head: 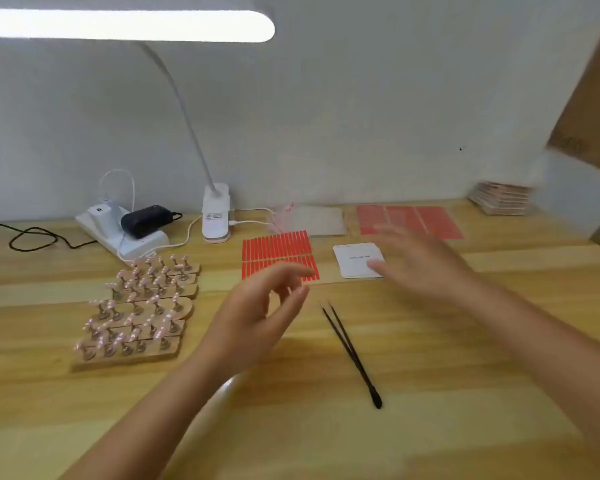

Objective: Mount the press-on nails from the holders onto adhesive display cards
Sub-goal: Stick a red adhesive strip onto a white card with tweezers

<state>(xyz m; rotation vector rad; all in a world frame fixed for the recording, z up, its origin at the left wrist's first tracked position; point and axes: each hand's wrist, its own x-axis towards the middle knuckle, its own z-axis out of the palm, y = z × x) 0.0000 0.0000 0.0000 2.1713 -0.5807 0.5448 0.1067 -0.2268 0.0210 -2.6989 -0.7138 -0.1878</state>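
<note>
Pink press-on nails (136, 303) on wooden holders (129, 355), lined up near the bench's left edge, likely for easy picking. White display card (355, 261) and red sticky strips (278, 249) toward the back edge, black tweezers (352, 355) in the middle. Left hand (257, 313) up over the bench, fingers loosely curled, holding nothing. Right hand (420, 265) spread wide, blurry, fingertips at the card, maybe touching.

Bright lamp (125, 24) glare, motion blur

Craft workbench: clip lamp (215, 213), nail holders (136, 306), tweezers (352, 353).
</note>
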